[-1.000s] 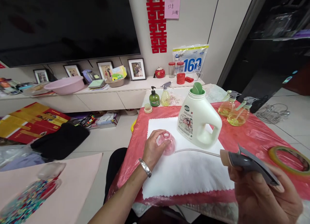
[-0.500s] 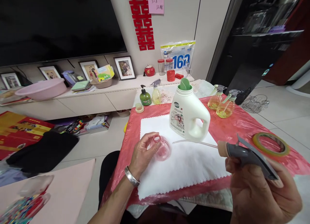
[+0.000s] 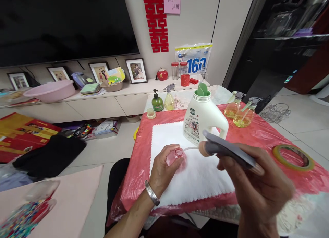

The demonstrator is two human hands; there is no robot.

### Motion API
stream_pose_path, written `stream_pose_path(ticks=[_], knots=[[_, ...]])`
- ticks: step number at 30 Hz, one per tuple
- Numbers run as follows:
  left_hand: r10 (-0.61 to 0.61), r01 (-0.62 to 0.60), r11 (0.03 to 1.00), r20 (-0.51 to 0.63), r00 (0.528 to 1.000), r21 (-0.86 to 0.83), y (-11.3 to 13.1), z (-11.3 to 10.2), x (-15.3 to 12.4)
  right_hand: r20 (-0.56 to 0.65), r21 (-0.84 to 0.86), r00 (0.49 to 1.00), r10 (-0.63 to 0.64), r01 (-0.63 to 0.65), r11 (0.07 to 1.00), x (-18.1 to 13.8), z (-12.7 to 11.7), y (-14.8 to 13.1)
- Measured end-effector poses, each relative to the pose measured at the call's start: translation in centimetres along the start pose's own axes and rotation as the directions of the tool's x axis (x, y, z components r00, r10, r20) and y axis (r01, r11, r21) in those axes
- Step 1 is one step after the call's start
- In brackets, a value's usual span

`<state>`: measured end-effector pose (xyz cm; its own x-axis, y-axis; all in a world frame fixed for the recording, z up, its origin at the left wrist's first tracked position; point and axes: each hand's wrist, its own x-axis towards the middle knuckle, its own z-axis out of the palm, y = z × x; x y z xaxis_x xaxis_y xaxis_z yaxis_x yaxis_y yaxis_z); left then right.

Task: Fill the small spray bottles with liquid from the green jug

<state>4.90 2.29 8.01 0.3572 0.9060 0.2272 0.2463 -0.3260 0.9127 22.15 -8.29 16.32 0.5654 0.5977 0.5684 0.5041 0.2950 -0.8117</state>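
My left hand (image 3: 166, 167) is closed around the neck of a clear pink bottle (image 3: 182, 165), whose open mouth faces up. The bottle is over a white scalloped cloth (image 3: 203, 183). In my right hand (image 3: 257, 183) is a grey spray trigger head (image 3: 228, 150) with a peach collar, held on its side. Its thin dip tube (image 3: 191, 148) points left, the tip close by the bottle's mouth; whether it is inside I cannot tell. Just behind stands a large white detergent jug (image 3: 194, 118) with a green cup (image 3: 202, 89) in its top.
Two amber spray bottles (image 3: 243, 118) stand at the back right, and a tape roll (image 3: 293, 157) lies at the right. A green pump bottle (image 3: 157, 102), a yellowish spray bottle (image 3: 169, 100) and a small cap (image 3: 151, 113) are along the back left. Red plastic (image 3: 138, 169) covers the table.
My right hand has brought the spray head left, so its tube tip is now at the bottle's mouth. The left hand still holds the bottle. The view has shifted slightly.
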Motion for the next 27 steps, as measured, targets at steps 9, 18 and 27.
stream_pose_path(ticks=[9, 18, 27], knots=[[0.059, -0.059, 0.996, -0.011, 0.998, -0.072, -0.1, 1.1, 0.0, 0.393, 0.027, 0.919, -0.041, 0.034, 0.999, 1.3, 4.5, 3.6], [0.015, -0.018, 0.988, -0.020, 1.000, -0.154, -0.7, 1.2, -0.2, 0.479, 0.075, 0.878, 0.003, -0.044, 0.996, 1.2, 5.8, 5.0], [-0.140, 0.124, 0.952, -0.039, 0.989, -0.280, -1.1, 0.8, -0.5, 0.517, 0.095, 0.854, 0.060, -0.126, 0.987, 0.3, 6.5, 5.1]])
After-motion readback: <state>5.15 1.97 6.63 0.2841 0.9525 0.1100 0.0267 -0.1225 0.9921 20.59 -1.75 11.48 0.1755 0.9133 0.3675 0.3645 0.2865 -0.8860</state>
